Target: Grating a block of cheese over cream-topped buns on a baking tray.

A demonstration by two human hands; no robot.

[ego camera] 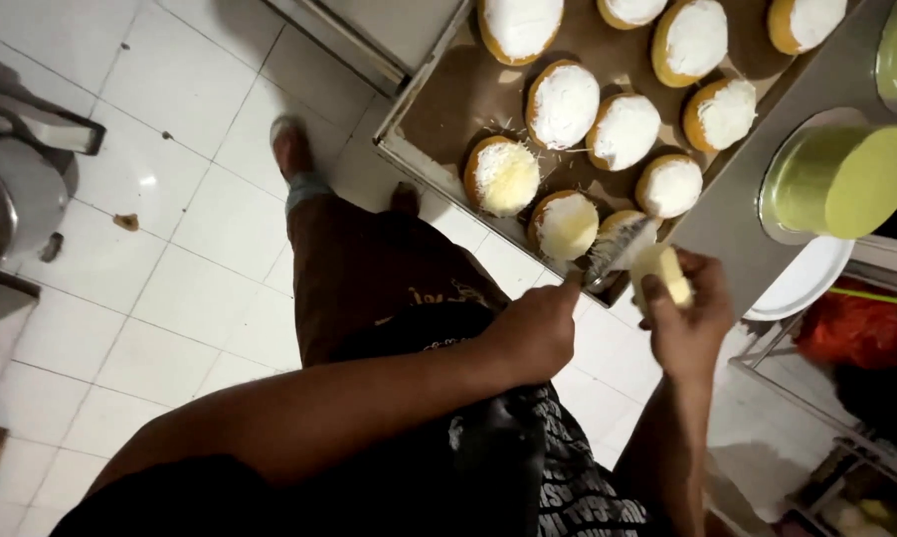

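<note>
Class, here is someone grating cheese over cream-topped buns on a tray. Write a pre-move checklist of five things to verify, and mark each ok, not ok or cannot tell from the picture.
1. Grater held by the left hand: ok.
2. Cheese block gripped in the right hand: ok.
3. Grater over the tray, above a bun at the near edge: ok.
4. Right-hand fingertips clear of the grater face: cannot tell, too blurred.
5. All buns topped with cheese: not ok; shreds show on the shredded bun, the others look plain white.
</note>
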